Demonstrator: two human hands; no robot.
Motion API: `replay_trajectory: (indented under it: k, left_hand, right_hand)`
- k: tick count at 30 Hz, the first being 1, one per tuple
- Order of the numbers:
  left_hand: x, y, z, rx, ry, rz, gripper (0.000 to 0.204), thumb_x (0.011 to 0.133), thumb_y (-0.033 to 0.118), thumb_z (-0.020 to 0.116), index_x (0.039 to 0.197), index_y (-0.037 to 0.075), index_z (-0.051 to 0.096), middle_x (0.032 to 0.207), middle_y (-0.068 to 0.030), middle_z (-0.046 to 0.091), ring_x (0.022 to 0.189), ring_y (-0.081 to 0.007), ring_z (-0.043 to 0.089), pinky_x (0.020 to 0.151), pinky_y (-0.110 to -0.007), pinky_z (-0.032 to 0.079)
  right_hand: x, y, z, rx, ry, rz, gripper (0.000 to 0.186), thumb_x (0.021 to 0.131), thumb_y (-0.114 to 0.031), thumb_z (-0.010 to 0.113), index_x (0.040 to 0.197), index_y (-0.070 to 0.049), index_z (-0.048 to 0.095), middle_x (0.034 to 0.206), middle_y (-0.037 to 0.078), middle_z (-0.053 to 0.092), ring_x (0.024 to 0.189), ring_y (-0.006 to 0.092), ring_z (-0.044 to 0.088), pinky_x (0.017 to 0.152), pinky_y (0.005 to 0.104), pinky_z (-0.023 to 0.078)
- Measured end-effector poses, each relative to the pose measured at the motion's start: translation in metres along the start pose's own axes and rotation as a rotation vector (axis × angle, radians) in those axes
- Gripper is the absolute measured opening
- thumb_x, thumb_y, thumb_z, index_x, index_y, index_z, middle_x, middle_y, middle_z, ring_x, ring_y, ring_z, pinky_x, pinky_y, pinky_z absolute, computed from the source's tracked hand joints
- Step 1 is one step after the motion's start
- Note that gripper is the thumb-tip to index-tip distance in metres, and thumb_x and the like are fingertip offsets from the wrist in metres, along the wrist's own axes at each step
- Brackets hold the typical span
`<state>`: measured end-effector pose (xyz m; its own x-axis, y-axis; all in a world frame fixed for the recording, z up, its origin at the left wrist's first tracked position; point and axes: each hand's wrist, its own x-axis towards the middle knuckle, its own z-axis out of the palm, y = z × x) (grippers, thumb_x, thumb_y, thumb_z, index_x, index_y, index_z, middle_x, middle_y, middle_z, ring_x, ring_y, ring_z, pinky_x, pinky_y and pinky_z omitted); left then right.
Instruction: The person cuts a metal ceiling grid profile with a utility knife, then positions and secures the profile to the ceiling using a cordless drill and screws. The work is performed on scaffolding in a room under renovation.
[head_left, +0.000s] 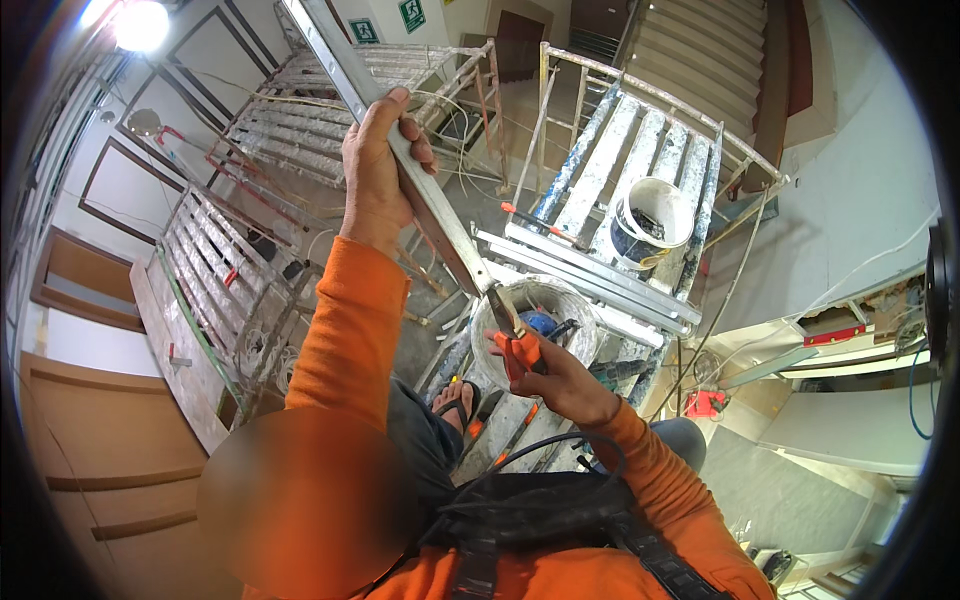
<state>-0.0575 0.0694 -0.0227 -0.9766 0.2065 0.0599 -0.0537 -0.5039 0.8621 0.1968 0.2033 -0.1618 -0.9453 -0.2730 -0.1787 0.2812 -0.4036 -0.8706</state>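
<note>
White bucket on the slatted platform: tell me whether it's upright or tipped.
Upright: the white bucket stands on the slats, its open mouth facing up.

Two hands (375, 170) (578, 385), two buckets (681, 238) (578, 365), two green signs (412, 15) (365, 31)

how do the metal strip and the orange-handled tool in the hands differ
The metal strip is long and silvery; the tool is shorter, with orange handles. The left hand grips the strip partway along; the right hand holds the tool by its handles. Both are hand-held.
</note>
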Motion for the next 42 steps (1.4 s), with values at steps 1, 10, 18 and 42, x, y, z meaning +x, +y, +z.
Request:
replay_trajectory:
  k: [1, 10, 18, 42]
  left_hand:
    - [0.000, 0.000, -0.001, -0.011, -0.005, -0.003, 0.024, 0.087, 0.026, 0.073, 0.093, 0.009, 0.058, 0.071, -0.0021, 0.054, 0.052, -0.0141, 0.054, 0.045, -0.032, 0.044]
    - [-0.011, -0.002, 0.010, 0.040, -0.028, 0.030, 0.024, 0.092, 0.030, 0.069, 0.088, 0.013, 0.052, 0.071, 0.0013, 0.052, 0.053, -0.0093, 0.051, 0.043, -0.026, 0.043]
    - [-0.020, -0.008, 0.019, 0.101, -0.054, 0.044, 0.023, 0.091, 0.028, 0.069, 0.089, 0.011, 0.055, 0.070, 0.0001, 0.052, 0.052, -0.0109, 0.052, 0.044, -0.029, 0.044]
    - [-0.030, -0.011, 0.028, 0.062, -0.240, 0.067, 0.022, 0.091, 0.024, 0.066, 0.080, 0.010, 0.053, 0.060, -0.0020, 0.048, 0.044, -0.0137, 0.050, 0.040, -0.030, 0.043]
  right_hand:
    - [0.000, -0.004, 0.001, 0.023, 0.036, 0.051, 0.068, 0.088, 0.007, 0.056, 0.152, -0.005, 0.039, 0.102, -0.001, 0.050, 0.098, 0.0100, 0.050, 0.091, 0.0263, 0.043]
    - [-0.002, -0.012, 0.007, 0.045, 0.065, -0.011, 0.047, 0.097, -0.004, 0.059, 0.143, -0.002, 0.050, 0.101, -0.002, 0.054, 0.092, 0.0090, 0.050, 0.088, 0.0255, 0.044]
    - [-0.002, 0.001, -0.002, 0.012, 0.098, -0.060, 0.031, 0.097, -0.007, 0.060, 0.127, -0.002, 0.057, 0.105, -0.002, 0.059, 0.093, 0.0085, 0.053, 0.087, 0.0258, 0.045]
    - [-0.003, -0.001, 0.002, -0.764, 0.288, -0.213, 0.013, 0.094, -0.016, 0.060, 0.098, -0.005, 0.064, 0.094, 0.016, 0.061, 0.097, 0.0330, 0.060, 0.086, 0.0435, 0.048]
